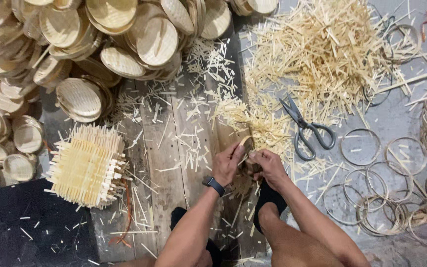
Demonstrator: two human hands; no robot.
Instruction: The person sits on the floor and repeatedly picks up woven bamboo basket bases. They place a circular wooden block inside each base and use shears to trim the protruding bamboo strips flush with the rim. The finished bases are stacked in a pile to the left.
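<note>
My left hand point(227, 163), with a dark watch on its wrist, and my right hand point(269, 166) meet over a small round woven bamboo piece point(245, 143) in the middle of the view. Both hands grip its rim, fingers closed on it. Much of the piece is hidden under my fingers and loose bamboo trimmings point(258, 123). Grey scissors point(305, 129) lie on the ground just up and right of my right hand, untouched.
A heap of finished round woven trays point(100, 44) fills the top left. A stack of square woven mats point(87, 165) sits left. Bamboo offcuts point(327, 54) pile at top right. Thin rings point(366, 188) lie right. My knee point(292, 237) is below.
</note>
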